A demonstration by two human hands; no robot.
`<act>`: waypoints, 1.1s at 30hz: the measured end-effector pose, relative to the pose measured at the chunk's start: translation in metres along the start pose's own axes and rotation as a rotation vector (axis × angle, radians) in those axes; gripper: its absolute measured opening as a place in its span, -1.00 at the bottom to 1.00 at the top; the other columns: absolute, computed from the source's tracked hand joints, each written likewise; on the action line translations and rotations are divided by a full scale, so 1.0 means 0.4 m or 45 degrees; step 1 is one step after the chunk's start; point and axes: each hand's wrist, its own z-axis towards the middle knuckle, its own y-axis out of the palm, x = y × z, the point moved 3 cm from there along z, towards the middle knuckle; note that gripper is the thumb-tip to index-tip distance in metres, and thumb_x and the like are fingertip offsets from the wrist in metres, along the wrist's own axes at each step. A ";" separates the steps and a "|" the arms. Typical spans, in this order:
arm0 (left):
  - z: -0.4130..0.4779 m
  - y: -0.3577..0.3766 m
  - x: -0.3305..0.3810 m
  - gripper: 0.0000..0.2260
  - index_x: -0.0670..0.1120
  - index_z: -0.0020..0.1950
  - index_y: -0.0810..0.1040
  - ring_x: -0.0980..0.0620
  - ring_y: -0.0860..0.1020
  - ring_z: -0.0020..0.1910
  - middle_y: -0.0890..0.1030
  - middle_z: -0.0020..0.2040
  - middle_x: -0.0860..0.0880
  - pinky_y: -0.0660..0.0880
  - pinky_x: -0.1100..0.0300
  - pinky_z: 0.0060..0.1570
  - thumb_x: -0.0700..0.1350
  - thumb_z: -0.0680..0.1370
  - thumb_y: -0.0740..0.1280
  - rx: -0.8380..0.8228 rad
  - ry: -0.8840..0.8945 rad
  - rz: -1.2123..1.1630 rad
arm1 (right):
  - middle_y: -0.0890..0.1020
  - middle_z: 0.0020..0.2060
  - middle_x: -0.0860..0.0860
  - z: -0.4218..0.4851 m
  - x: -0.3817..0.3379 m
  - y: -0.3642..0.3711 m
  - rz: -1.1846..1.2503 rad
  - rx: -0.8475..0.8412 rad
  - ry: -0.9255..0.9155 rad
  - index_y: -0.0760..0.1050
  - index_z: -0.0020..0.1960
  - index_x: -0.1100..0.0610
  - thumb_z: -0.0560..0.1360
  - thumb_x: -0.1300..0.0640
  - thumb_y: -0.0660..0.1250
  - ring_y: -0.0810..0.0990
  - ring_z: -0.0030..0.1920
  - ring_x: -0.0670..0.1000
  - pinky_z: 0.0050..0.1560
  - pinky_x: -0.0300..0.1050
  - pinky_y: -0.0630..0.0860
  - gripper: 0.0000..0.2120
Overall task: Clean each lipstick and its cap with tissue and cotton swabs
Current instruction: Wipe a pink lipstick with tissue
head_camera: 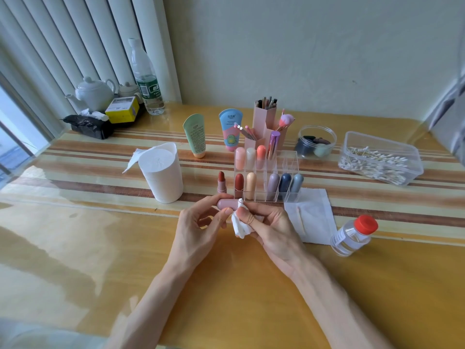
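- Both forearms rise from the bottom edge and meet at mid-frame over the yellow bench (226, 285).
- Left hand (198, 222): its fingers are curled round the pink cap (226, 204), gripping it at its left end and underside.
- This cap's long axis runs left to right across the frame. Its right end, probably the open mouth, faces the right hand (273, 229).
- Right hand: it pinches a crumpled tissue (240, 226), whose tip touches that right end. Whether the tip sits inside the mouth I cannot tell.
- Any coming wipe, I judge, runs along this axis, with the right hand pushing leftward against the left hand's hold.
- An uncapped lipstick (222, 183) stands upright just above the left hand, beside the clear organizer (289, 159).
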 end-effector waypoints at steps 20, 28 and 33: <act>0.005 0.002 0.012 -0.80 -0.13 0.18 0.72 0.05 0.47 -0.42 0.60 -0.30 0.05 0.41 0.23 -0.34 -0.11 0.69 0.33 -0.096 -0.147 -0.188 | 0.78 0.06 0.04 0.001 -0.008 -0.013 -0.284 0.117 -0.206 0.73 0.20 0.16 0.60 0.12 0.46 0.72 0.19 0.03 0.33 0.00 0.59 -0.79; 0.007 0.007 0.009 -0.69 -0.14 0.07 0.76 0.03 0.41 -0.45 0.54 -0.39 0.00 0.38 0.26 -0.38 0.03 0.68 0.30 -0.031 -0.296 -0.360 | 0.77 0.07 0.02 0.002 -0.015 -0.012 -0.352 0.084 -0.283 0.72 0.19 0.16 0.61 0.15 0.45 0.73 0.17 0.03 0.29 -0.03 0.60 -0.80; 0.009 -0.001 0.009 -0.86 -0.13 0.13 0.70 0.05 0.54 -0.34 0.66 -0.23 -0.01 0.44 0.27 -0.37 -0.14 0.61 0.44 -0.049 -0.135 -0.262 | 0.77 0.07 0.04 0.009 -0.002 -0.022 -0.414 0.102 -0.259 0.72 0.21 0.17 0.63 0.09 0.44 0.72 0.18 0.05 0.24 -0.04 0.60 -0.77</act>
